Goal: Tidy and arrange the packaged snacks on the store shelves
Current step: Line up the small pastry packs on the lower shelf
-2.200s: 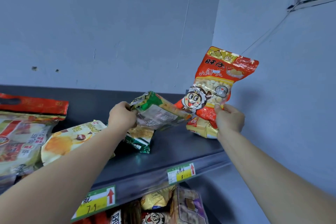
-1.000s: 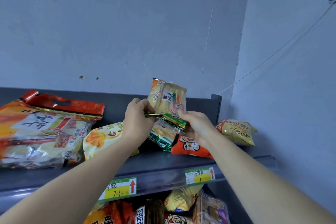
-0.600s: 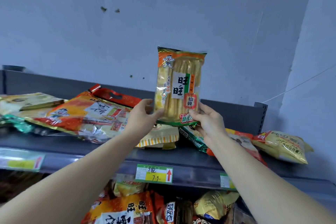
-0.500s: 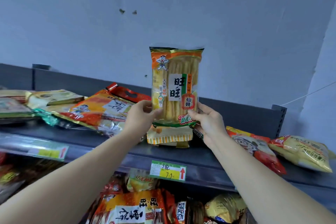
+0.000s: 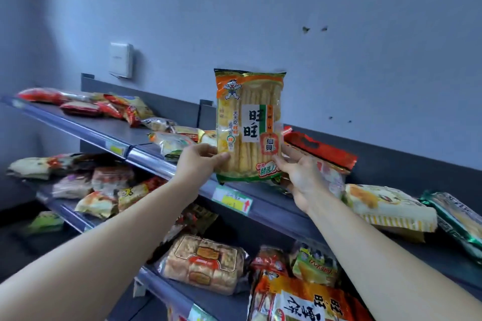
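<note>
I hold a tall yellow-and-orange rice cracker pack (image 5: 249, 125) upright above the top shelf (image 5: 109, 125). My left hand (image 5: 199, 163) grips its lower left edge, thumb on the front. My right hand (image 5: 300, 177) holds its lower right corner from the side. Behind the right hand a red-topped bag (image 5: 320, 150) lies flat, with a yellow striped pack (image 5: 391, 206) and a green-edged pack (image 5: 459, 219) further right. More snack bags (image 5: 172, 142) lie loosely along the shelf to the left.
A price tag (image 5: 232, 199) hangs on the top shelf's front rail. The lower shelf holds a cracker pack (image 5: 203, 264), an orange bag (image 5: 305, 302) and several jumbled bags (image 5: 101, 190). A white wall box (image 5: 121, 60) sits above the shelf's back panel.
My view has swung left along the shelves, bringing more bags and the lower shelf into sight. Both hands keep the cracker pack upright in the same grip.
</note>
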Demonstrator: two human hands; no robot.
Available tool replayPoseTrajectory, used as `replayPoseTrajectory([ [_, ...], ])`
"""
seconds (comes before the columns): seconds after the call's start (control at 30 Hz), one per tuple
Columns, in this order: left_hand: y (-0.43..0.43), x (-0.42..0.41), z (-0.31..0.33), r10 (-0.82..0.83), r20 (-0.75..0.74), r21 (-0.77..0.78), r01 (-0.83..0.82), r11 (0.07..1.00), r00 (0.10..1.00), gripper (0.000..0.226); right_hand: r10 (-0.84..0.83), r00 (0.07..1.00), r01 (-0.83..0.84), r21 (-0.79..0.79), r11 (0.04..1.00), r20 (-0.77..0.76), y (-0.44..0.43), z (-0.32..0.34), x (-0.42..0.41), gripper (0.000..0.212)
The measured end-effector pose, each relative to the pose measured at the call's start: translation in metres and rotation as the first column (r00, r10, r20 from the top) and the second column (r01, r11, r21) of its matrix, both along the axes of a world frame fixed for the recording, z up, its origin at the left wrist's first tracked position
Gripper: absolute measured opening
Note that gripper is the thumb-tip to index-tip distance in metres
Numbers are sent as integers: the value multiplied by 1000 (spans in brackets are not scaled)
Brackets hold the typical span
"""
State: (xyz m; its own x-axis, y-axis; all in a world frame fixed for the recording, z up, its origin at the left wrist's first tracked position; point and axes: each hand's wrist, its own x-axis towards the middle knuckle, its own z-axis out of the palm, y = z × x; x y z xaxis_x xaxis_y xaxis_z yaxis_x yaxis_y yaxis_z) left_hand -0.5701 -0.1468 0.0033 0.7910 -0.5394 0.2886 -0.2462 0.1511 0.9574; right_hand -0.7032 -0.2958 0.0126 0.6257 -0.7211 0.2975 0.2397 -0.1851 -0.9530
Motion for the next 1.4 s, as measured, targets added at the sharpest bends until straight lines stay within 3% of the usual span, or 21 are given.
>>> replayPoseTrajectory([
  [0.27,111,112,-29,153,-128,67,-145,987,980,10,152,985,-155,-27,988,-87,92,-17,128,30],
  [0.4,158,163,-54,179,-185,130,-157,979,966,13,183,973,-183,10,983,-142,135,-31,179,18],
  [0.77,235,254,-131,304,-357,238,-228,944,883,10,258,893,-247,77,966,-370,205,-100,282,16],
  [1.13,221,320,-174,404,-448,315,-283,906,797,18,354,751,-306,182,934,-557,186,-157,368,21],
  [1.4,199,402,-206,569,-354,368,-449,814,742,13,392,707,-319,230,920,-588,137,-185,433,11],
])
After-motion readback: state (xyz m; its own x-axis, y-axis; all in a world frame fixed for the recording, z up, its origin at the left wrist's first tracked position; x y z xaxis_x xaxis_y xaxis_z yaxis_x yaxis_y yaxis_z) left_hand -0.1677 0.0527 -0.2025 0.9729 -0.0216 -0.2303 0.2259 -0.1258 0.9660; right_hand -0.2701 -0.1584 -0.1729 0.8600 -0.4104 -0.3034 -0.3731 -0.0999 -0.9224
